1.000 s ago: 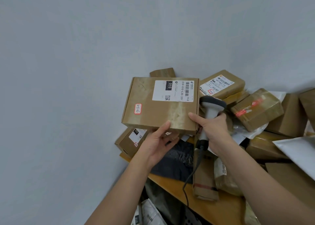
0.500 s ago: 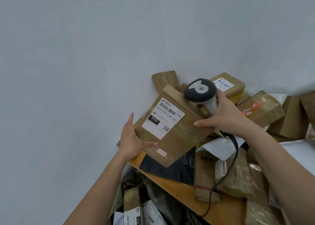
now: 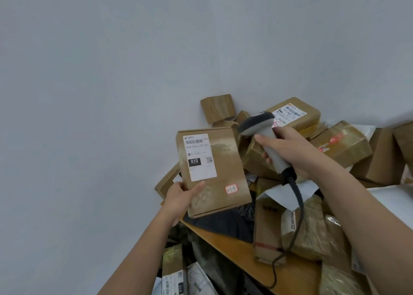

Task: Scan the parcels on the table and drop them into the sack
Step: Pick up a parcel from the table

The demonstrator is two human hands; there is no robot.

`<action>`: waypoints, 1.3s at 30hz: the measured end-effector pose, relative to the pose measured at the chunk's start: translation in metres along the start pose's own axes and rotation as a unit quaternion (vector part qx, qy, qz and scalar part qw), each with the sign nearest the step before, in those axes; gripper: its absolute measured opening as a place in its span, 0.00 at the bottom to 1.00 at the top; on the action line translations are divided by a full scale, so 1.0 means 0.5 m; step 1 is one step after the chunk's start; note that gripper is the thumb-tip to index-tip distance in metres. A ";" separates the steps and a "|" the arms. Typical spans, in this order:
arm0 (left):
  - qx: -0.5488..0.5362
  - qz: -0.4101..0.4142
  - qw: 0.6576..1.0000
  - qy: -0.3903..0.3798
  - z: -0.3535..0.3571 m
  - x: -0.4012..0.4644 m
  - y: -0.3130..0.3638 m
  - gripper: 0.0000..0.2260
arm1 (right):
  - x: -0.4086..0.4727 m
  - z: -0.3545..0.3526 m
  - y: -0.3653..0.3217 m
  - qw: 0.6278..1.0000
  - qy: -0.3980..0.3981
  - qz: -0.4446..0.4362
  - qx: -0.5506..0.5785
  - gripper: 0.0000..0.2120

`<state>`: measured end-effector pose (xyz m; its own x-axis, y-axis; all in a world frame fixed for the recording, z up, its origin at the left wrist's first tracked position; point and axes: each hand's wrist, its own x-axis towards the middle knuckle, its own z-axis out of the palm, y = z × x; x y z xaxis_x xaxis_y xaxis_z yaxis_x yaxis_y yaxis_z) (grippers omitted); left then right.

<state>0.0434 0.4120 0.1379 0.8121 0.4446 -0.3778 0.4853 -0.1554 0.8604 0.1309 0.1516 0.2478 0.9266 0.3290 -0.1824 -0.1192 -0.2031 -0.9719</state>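
over table edge (image 3: pixel 225 238) | left hand (image 3: pixel 181 196) grips parcel (image 3: pixel 221 174) | right hand (image 3: pixel 288 151) grips scanner (image 3: pixel 257 122)

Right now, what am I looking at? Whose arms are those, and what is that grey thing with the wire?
The picture comes from a camera worn on a person's head, so you look down at that person's own two arms. The left hand holds up a flat brown parcel with a white label on its front. The right hand grips a grey scanner, a tool that reads the stripes on labels; its head leans towards the parcel. The wire is its cable, hanging down. Behind lies a wooden table heaped with more parcels against a grey wall. Below the table's edge, at the bottom, is a dark sack with some parcels already inside.
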 end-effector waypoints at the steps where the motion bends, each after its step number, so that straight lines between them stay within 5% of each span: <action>1: -0.018 -0.006 1.000 0.007 0.009 0.000 0.000 0.20 | -0.007 0.005 -0.004 0.999 -0.026 0.009 0.024 0.12; 7: -0.080 -0.038 0.996 0.023 0.038 0.015 0.003 0.23 | -0.043 0.038 -0.046 0.993 -0.102 -0.009 0.056 0.17; 17: -0.087 -0.059 0.994 0.029 0.051 0.031 -0.002 0.23 | -0.078 0.033 -0.109 0.993 -0.100 -0.035 0.060 0.25; 27: -0.138 -0.083 0.987 0.024 0.045 0.048 -0.024 0.24 | -0.096 0.024 -0.125 0.989 -0.108 -0.036 0.093 0.22; 34: -0.164 -0.098 0.980 0.055 -0.031 -0.001 -0.094 0.23 | -0.088 0.081 -0.095 0.981 -0.151 0.019 0.116 0.18; 39: -0.149 -0.194 0.966 0.081 -0.161 -0.076 -0.224 0.23 | -0.078 0.193 -0.050 0.974 -0.196 0.066 0.091 0.21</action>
<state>-0.0676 0.4834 0.0834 0.5138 0.5549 -0.6543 0.6095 0.3006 0.7336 0.0631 0.2328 0.2648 0.6957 0.6453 -0.3155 -0.3227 -0.1116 -0.9399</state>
